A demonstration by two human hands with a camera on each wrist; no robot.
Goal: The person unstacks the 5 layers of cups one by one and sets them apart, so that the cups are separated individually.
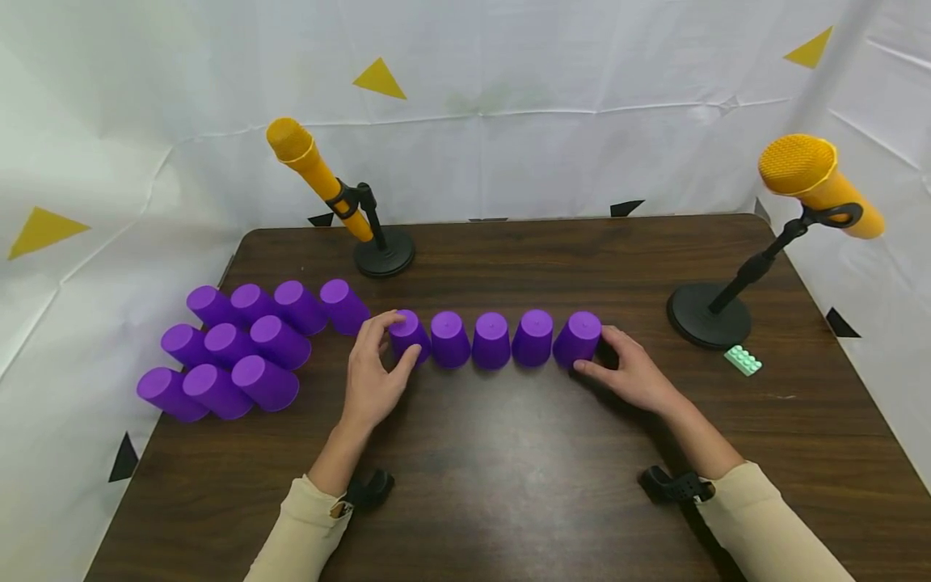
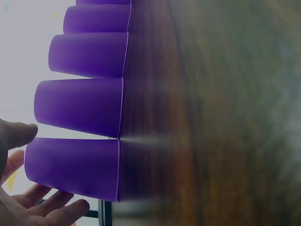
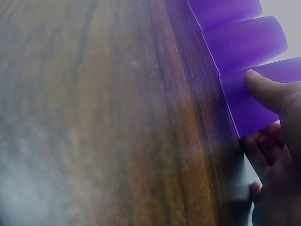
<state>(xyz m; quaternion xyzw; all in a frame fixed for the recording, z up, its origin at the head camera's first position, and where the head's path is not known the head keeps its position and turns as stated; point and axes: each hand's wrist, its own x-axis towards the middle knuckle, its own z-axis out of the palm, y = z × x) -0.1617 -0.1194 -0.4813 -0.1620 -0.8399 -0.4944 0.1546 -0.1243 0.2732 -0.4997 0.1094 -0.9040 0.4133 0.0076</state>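
Five purple cups stand upside down in a row across the middle of the dark wooden table [image 1: 509, 469]. My left hand [image 1: 402, 335] grips the leftmost cup [image 1: 410, 333], thumb in front and fingers behind. In the left wrist view that cup [image 2: 70, 165] lies between the thumb [image 2: 16, 134] and the fingers [image 2: 56, 209]. My right hand [image 1: 592, 348] grips the rightmost cup [image 1: 578, 338] the same way. The right wrist view shows the thumb [image 3: 270, 89] pressed on this cup [image 3: 242, 113].
Several more purple cups [image 1: 233, 343] are bunched at the table's left side. Two yellow microphones on black stands rise at the back left [image 1: 383, 255] and at the right [image 1: 709, 315]. A small green brick [image 1: 743, 360] lies by the right stand. White sheeting surrounds the table.
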